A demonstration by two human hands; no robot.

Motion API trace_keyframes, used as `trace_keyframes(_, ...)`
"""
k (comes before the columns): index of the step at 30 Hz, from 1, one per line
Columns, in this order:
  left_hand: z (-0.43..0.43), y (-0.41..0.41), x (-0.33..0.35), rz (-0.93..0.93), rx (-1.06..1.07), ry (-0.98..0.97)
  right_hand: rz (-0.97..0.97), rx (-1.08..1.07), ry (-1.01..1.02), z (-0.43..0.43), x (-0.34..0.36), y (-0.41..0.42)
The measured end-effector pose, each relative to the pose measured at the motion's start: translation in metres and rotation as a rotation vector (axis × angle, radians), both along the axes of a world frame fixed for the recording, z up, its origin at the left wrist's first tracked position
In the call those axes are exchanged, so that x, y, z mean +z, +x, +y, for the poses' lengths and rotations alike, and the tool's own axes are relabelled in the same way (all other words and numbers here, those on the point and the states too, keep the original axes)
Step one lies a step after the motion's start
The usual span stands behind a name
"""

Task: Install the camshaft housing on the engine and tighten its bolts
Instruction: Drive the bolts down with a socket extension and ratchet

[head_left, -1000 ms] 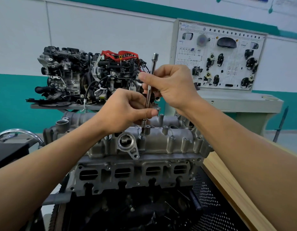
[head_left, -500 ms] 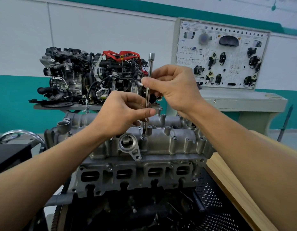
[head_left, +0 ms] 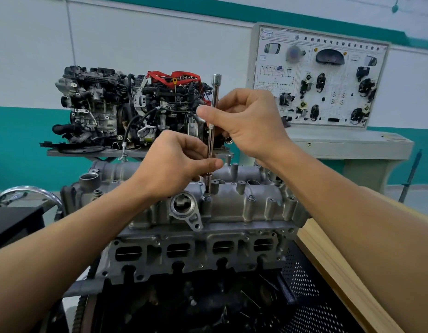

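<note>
The grey aluminium camshaft housing [head_left: 246, 203] sits on top of the engine [head_left: 196, 255] in the middle of the head view. A long chrome socket extension [head_left: 215, 97] stands upright with its lower end on a bolt [head_left: 206, 196] near the housing's front edge. My left hand [head_left: 174, 164] pinches the lower part of the shaft. My right hand [head_left: 246, 123] pinches the shaft higher up, at its knurled band. The extension's open square end points up, above both hands.
A second complete engine [head_left: 126, 109] with red straps stands on a stand behind. A training panel [head_left: 321, 78] with car parts is at the back right. A wooden board [head_left: 337, 275] runs along the right. A chrome rail [head_left: 28, 192] and a dark box [head_left: 13, 224] are at left.
Both hands have stayed on the extension and the tool remains upright on the same bolt. My fingers have shifted slightly around the shaft.
</note>
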State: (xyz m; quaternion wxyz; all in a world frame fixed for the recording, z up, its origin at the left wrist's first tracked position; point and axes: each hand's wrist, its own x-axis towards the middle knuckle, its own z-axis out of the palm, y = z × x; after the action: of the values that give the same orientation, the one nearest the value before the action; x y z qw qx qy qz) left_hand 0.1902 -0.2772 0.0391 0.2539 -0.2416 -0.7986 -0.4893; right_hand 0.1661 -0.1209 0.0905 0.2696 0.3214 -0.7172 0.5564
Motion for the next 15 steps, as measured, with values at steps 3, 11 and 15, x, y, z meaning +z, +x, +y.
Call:
trace_keyframes(3, -0.003, 0.0, 0.001, -0.09, -0.062, -0.03, -0.078, 0.136, 0.098, 0.0, 0.002, 0.001)
trace_keyframes(11, -0.001, 0.001, 0.003, -0.133, -0.081, -0.086, -0.043, 0.145, 0.019, 0.008, -0.001, -0.001)
trace_keyframes(15, 0.0, 0.002, -0.001, -0.031, 0.048, -0.001, -0.05, 0.088, -0.08, 0.005, -0.004, -0.004)
